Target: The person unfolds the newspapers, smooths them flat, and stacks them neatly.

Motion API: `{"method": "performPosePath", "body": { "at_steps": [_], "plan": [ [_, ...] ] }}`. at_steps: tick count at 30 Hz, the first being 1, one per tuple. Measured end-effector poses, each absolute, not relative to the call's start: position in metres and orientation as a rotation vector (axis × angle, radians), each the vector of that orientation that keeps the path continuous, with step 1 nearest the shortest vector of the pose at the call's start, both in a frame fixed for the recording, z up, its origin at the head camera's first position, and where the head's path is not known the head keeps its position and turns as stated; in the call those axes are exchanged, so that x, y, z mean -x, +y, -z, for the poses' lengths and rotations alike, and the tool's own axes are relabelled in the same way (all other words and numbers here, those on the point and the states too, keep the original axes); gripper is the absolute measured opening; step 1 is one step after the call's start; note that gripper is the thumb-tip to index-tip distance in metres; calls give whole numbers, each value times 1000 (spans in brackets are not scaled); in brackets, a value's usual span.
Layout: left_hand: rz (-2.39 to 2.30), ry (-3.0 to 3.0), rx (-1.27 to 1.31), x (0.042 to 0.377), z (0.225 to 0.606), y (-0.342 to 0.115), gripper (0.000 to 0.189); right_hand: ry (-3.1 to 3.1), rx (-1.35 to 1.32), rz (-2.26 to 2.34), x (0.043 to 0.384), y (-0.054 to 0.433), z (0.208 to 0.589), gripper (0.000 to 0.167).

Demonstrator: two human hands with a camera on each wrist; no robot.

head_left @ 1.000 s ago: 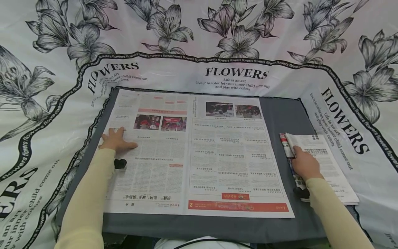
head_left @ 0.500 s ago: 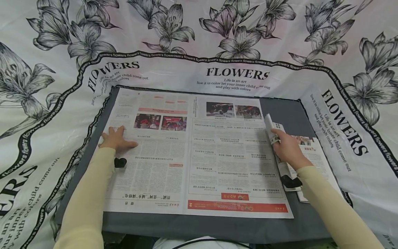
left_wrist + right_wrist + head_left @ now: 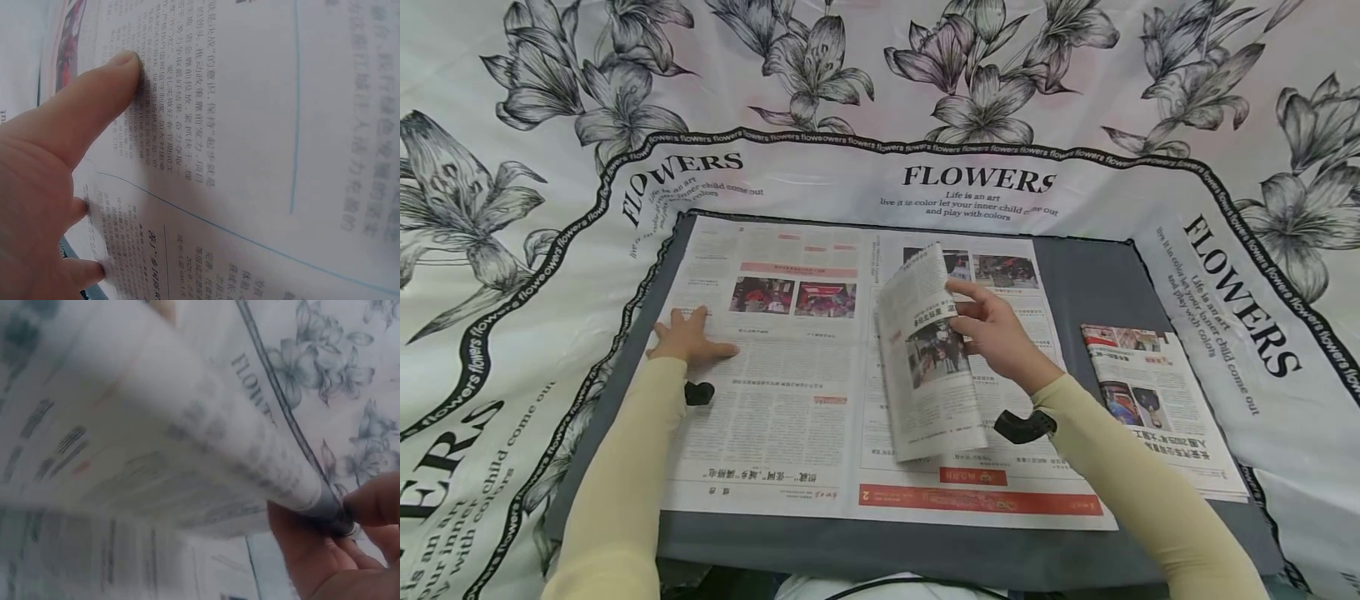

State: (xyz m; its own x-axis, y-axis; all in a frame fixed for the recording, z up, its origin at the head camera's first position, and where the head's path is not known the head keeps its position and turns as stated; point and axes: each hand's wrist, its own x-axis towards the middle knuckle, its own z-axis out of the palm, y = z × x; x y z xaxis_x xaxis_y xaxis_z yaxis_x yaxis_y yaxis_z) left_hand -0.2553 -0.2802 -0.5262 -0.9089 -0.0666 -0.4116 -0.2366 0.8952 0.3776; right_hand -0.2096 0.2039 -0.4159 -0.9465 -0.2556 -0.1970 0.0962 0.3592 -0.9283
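Note:
An unfolded newspaper sheet (image 3: pixel 790 417) lies flat, its print upside down in the head view. My left hand (image 3: pixel 688 340) rests on its left part, fingers spread and thumb pointing right; the left wrist view shows the thumb (image 3: pixel 94 103) straight along the print. Over the sheet's right half, my right hand (image 3: pixel 996 329) holds a folded newspaper (image 3: pixel 925 375) by its right edge. It stands tilted, with a photo on the side in view. In the right wrist view, the thumb and fingers (image 3: pixel 375 500) pinch the newspaper's edge (image 3: pixel 262 456).
Another folded newspaper (image 3: pixel 1172 417) lies on the right of the grey tabletop (image 3: pixel 880 550). A white flower-printed cloth (image 3: pixel 820 175) surrounds the table's back and sides. A black cable (image 3: pixel 917 581) curves below the front edge.
My right hand has picked up a folded newspaper from the pile at the right and carried it left over the open sheet. Another folded newspaper now shows there. My left hand stays put.

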Motion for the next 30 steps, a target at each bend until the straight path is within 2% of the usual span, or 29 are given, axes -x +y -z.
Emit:
{"method": "performPosePath", "body": {
  "at_steps": [4, 14, 20, 30],
  "plan": [
    [-612, 2662, 224, 257, 529, -277, 112, 2170, 96, 1758, 211, 200, 431, 59],
    [-609, 2693, 242, 253, 521, -274, 110, 2077, -149, 1709, 212, 219, 503, 58],
    [-621, 2691, 245, 253, 522, -276, 110, 2057, -136, 1745, 211, 212, 520, 57],
    [-604, 2671, 232, 254, 523, -277, 110, 2018, -261, 1813, 216, 182, 541, 57]
  ]
}}
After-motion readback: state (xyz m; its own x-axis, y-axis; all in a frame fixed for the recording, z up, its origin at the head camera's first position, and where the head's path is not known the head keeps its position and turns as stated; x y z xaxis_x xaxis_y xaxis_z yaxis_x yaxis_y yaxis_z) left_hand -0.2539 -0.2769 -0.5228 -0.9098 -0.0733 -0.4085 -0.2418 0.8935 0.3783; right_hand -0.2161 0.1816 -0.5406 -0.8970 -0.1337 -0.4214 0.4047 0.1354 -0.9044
